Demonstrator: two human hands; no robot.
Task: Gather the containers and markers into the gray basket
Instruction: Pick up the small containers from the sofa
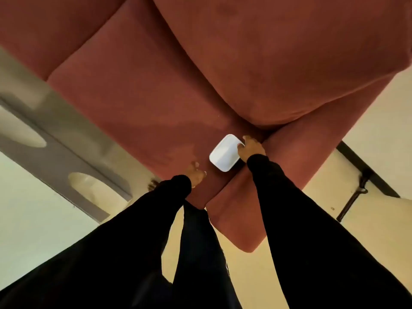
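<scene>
Head view is looking straight down at a white container lying flat on the seat of a big red couch. It is shaped like a box with round corners. Its long side is running from the lower left to the upper right of the picture, with one short end pointing up toward the fat back cushion and the other pointing down toward the person. The container is sitting near the right end of the seat, just beside the dip where the seat is meeting the cushion and the arm of the couch.

The right hand is grasping the container at its upper right end. The thumb is lying on top of the rim and the fingers are curling round the far side. The left hand is hovering just to the lower left of the container, not touching it. Its fingers are loose and a little bent, and it is holding nothing.

Both arms are wearing long black sleeves. A gray basket with rounded cut-out holes is standing on the pale floor to the left of the couch, well apart from the container. A thin black stand is lying on the floor to the right.
</scene>
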